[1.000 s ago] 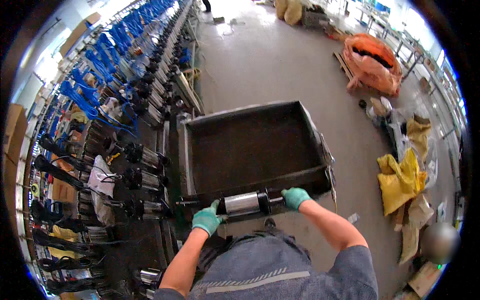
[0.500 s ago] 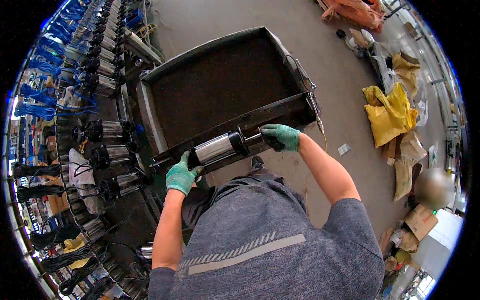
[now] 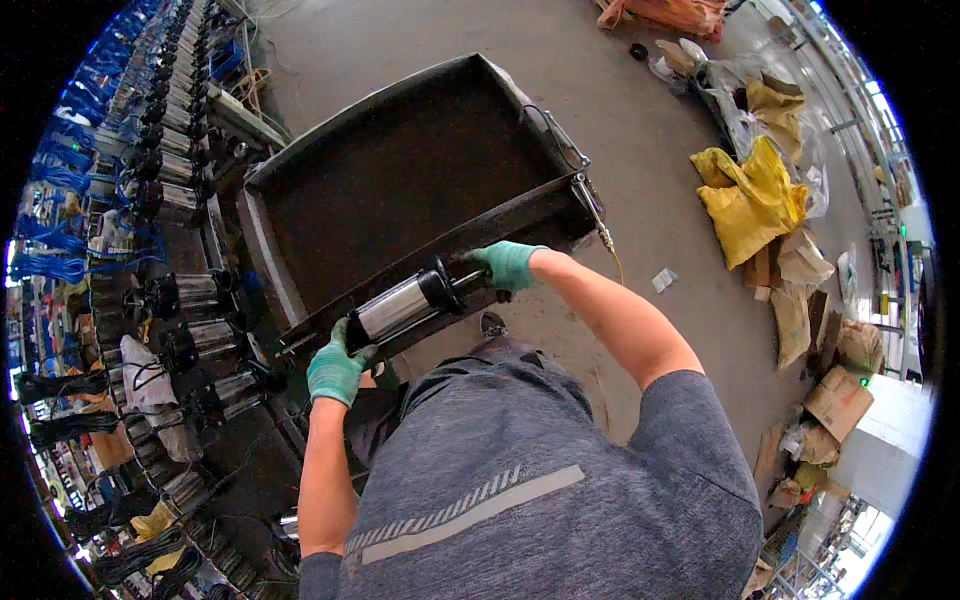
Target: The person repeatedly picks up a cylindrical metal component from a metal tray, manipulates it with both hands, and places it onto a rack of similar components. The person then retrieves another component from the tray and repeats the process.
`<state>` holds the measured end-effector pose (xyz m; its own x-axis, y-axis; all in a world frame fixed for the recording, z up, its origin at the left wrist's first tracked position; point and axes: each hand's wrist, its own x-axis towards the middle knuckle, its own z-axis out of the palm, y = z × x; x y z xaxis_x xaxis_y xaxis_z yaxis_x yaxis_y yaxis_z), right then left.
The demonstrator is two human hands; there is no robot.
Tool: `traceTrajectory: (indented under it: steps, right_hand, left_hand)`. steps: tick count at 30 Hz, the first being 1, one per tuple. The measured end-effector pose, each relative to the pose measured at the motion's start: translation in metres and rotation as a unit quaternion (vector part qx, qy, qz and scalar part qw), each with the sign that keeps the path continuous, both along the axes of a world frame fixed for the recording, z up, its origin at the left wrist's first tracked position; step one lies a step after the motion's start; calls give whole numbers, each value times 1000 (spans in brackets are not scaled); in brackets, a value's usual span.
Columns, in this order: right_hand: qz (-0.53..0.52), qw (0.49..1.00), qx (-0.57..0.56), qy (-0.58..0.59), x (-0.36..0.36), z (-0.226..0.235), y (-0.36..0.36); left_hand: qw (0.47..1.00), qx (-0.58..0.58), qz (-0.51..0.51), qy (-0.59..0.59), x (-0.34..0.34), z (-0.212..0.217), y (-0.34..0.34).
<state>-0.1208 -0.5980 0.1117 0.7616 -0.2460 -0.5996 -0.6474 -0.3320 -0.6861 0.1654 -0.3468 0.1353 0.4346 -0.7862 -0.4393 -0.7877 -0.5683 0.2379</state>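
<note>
A silver cylindrical motor (image 3: 398, 309) with black end caps lies tilted between my hands, its right end higher in view. It is over the near edge of a large dark metal tray (image 3: 400, 150). My left hand (image 3: 336, 368), in a green glove, is closed around the motor's left end cap, with the thumb on top. At the other end, my right hand (image 3: 508, 264), also gloved in green, has its fingers closed around the thin metal shaft (image 3: 468, 281) that sticks out past a black flange. Those fingertips are partly hidden in the dark.
Several similar motors (image 3: 212, 340) lie in rows to the left, with bundled black cables (image 3: 62, 385) and blue cables (image 3: 55, 230). An air tool with a hose (image 3: 596, 212) hangs at the tray's right corner. Yellow sacks (image 3: 745, 205) and cardboard boxes (image 3: 840, 403) are on the right.
The view has turned slightly, so most things sit further left in it. Both hands keep their hold on the motor, which stays over the tray's near edge.
</note>
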Motion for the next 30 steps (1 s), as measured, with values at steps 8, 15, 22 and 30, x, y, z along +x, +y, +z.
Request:
traceTrajectory:
  steps: [8, 15, 22, 30]
  right_hand:
    - [-246, 958, 115, -90, -8, -25, 13]
    - [-352, 916, 86, -174, -26, -47, 10]
    - [-719, 620, 104, -296, -103, -65, -7]
    - [-808, 477, 72, -338, -140, -110, -41]
  left_hand:
    - [1000, -5, -3, -14, 2, -5, 4]
    - [991, -112, 34, 68, 2, -2, 8]
    - [911, -345, 119, 191, 29, 39, 42]
    - [842, -396, 68, 359, -17, 145, 11]
